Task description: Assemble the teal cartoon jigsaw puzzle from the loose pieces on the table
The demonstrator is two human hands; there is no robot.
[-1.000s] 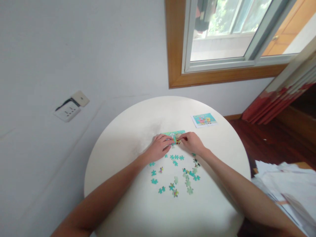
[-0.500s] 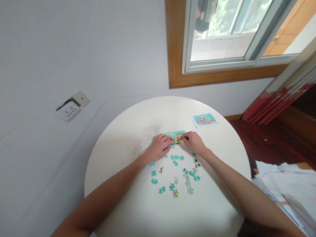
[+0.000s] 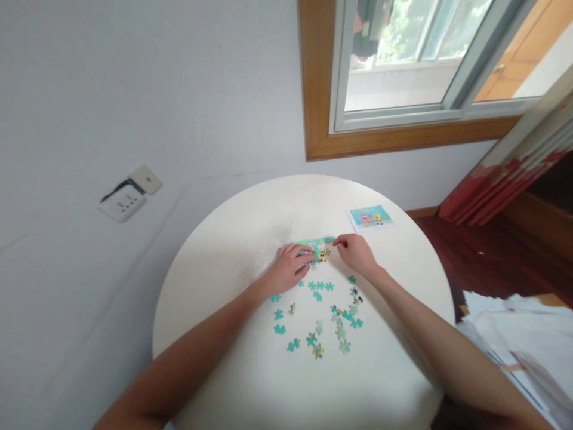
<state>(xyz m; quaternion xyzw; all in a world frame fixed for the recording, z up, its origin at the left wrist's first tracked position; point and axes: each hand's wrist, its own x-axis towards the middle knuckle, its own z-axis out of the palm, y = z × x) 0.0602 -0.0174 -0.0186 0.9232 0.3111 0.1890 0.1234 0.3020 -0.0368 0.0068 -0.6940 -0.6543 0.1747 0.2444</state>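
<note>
A partly joined jigsaw puzzle (image 3: 321, 243), green-blue with a yellow cartoon figure, lies on the round white table (image 3: 215, 251). My left hand (image 3: 293, 263) rests flat over its left part, fingers stretched out, covering some of it. Beside the puzzle's upper right corner is my right hand (image 3: 356, 254), thumb and fingertips pinched together. Whatever is between those fingertips, if anything, is too small to make out. Nearer to me are loose teal jigsaw pieces (image 3: 317, 295), pale green pieces (image 3: 341, 333) and a few multicoloured ones (image 3: 318, 351).
A picture card (image 3: 370, 218) with the cartoon figures lies at the table's back right. Stacked papers (image 3: 519, 334) are beyond the right edge. The wall with a socket (image 3: 124, 202), a window (image 3: 398, 60) and a curtain (image 3: 505, 167) stand around the table.
My right hand has shifted slightly up and to the right, from the yellow figure to the puzzle's upper right corner. My left hand stays in place.
</note>
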